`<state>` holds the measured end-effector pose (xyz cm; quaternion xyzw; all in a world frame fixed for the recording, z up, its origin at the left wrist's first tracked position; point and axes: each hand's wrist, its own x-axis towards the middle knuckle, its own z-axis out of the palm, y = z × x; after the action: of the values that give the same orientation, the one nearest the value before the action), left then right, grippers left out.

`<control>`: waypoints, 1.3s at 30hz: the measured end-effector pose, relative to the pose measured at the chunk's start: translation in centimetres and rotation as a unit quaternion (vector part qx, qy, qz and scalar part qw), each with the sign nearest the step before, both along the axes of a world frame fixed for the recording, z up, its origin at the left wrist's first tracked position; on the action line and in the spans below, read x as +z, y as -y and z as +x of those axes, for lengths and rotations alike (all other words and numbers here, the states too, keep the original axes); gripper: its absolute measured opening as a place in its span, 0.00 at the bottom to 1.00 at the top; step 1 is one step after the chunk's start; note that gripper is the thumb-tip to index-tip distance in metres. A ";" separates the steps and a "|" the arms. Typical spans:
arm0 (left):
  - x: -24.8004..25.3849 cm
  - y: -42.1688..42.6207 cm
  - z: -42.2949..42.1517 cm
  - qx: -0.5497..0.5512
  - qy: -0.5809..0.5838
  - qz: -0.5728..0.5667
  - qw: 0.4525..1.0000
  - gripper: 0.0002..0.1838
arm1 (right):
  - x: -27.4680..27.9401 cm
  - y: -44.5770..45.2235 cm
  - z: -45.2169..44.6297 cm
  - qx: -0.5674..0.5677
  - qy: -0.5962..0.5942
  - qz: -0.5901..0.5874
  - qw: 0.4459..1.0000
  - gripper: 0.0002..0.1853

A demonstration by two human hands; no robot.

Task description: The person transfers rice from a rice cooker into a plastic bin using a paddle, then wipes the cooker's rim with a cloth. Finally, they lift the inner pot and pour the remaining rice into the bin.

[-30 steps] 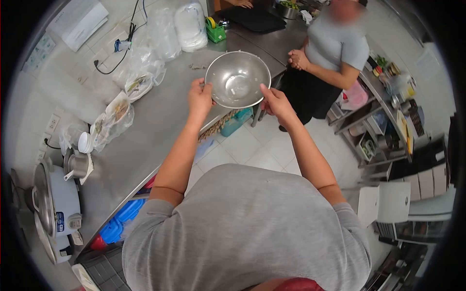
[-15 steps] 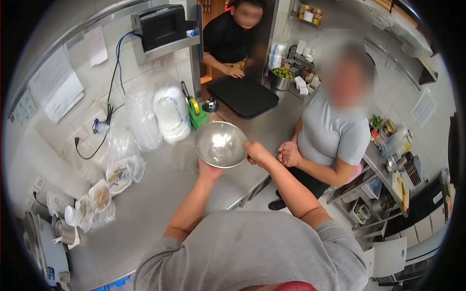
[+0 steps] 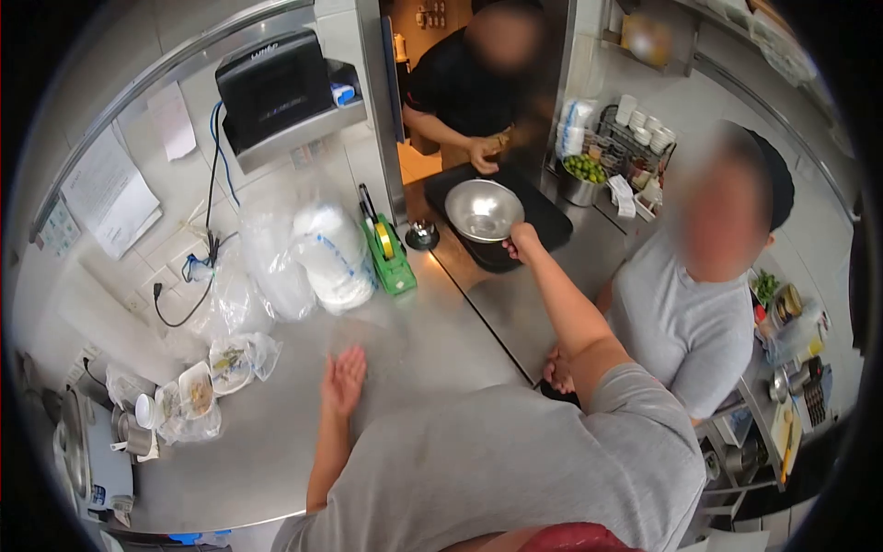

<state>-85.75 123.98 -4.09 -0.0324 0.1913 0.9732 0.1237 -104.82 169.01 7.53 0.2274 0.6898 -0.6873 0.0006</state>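
Observation:
My right hand [image 3: 522, 242] reaches far forward, its fingers closed on the near rim of a shiny metal bowl [image 3: 485, 210]. The bowl is over a black tray [image 3: 543, 225] at the pass; whether it touches the tray I cannot tell. No contents are plain inside it. Palm up and fingers apart, my left hand [image 3: 343, 382] hovers above the steel counter [image 3: 276, 460] with nothing in it. Beyond the tray, a person in black has a hand [image 3: 486, 155] near the tray's far edge.
A green tape dispenser [image 3: 394, 262] and a metal call bell [image 3: 422, 235] stand left of the tray. Bagged white containers [image 3: 333, 258] line the wall. To my right stands a person in a grey shirt [image 3: 681, 322]. A pot of limes [image 3: 581, 179] sits behind the tray.
My right hand has carried the bowl forward and right, over the tray. My left hand has let go of the bowl and drawn back left.

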 end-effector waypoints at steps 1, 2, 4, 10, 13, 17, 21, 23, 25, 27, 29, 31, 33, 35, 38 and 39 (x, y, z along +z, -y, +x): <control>-2.3 0.8 1.0 -0.019 0.004 0.012 1.000 0.26 | -0.7 -0.7 -2.0 -0.019 0.011 -0.010 1.000 0.17; -3.7 1.2 1.2 -0.039 0.011 0.024 0.999 0.26 | -1.4 -1.2 -3.6 -0.039 0.024 -0.021 0.999 0.16; -2.7 0.7 1.2 -0.006 0.005 0.017 1.000 0.26 | -3.0 -1.8 -6.2 -0.079 0.041 -0.051 0.995 0.15; -1.7 0.2 1.3 0.016 0.038 -0.020 0.999 0.26 | -7.0 -2.5 -10.2 -0.118 0.053 -0.099 0.987 0.08; -1.5 0.1 1.1 0.016 0.041 -0.025 0.999 0.27 | -6.7 -2.0 -9.7 -0.144 0.070 -0.105 0.981 0.10; -1.6 0.2 1.1 0.012 0.024 -0.026 0.999 0.26 | -7.8 -2.1 -10.1 -0.140 0.065 -0.087 0.984 0.11; -1.4 0.2 1.4 0.012 0.026 -0.036 0.999 0.26 | -7.8 -2.3 -9.6 -0.126 0.084 -0.069 0.986 0.11; -1.4 0.1 1.0 0.010 0.023 -0.036 0.999 0.26 | -8.0 -2.3 -8.9 -0.109 0.084 -0.055 0.989 0.11; -1.6 0.2 0.9 0.010 0.027 -0.028 0.999 0.26 | -8.4 -3.0 -8.9 -0.097 0.068 -0.051 0.992 0.12; -1.6 0.2 0.9 0.009 0.032 -0.027 0.999 0.26 | -9.4 -3.6 -8.7 -0.085 0.048 -0.064 0.993 0.13; -1.5 0.3 0.9 0.009 0.043 -0.035 0.998 0.26 | -9.0 -3.7 -8.4 -0.105 0.068 -0.059 0.990 0.14; -1.6 0.3 0.9 0.008 0.035 -0.041 0.999 0.26 | -8.6 -4.0 -8.6 -0.109 0.097 -0.039 0.988 0.19; -1.6 0.3 0.9 0.006 0.029 -0.041 0.999 0.26 | -7.6 -3.5 -9.1 -0.087 0.094 0.011 0.992 0.20; -1.7 0.3 1.0 0.005 0.024 -0.036 0.999 0.25 | -6.3 -2.7 -9.4 -0.078 0.079 0.028 0.993 0.21; -1.5 0.3 1.1 0.003 0.024 -0.036 0.999 0.25 | -4.6 -1.5 -9.1 -0.077 0.037 -0.001 0.996 0.19; -1.5 0.3 1.2 0.006 0.028 -0.039 0.999 0.25 | -3.8 -1.1 -8.7 -0.070 0.022 -0.013 0.997 0.18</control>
<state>-84.59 123.64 -5.55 -0.0657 0.2252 0.9644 0.1222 -113.52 170.11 3.72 0.2903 0.6630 -0.6894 -0.0296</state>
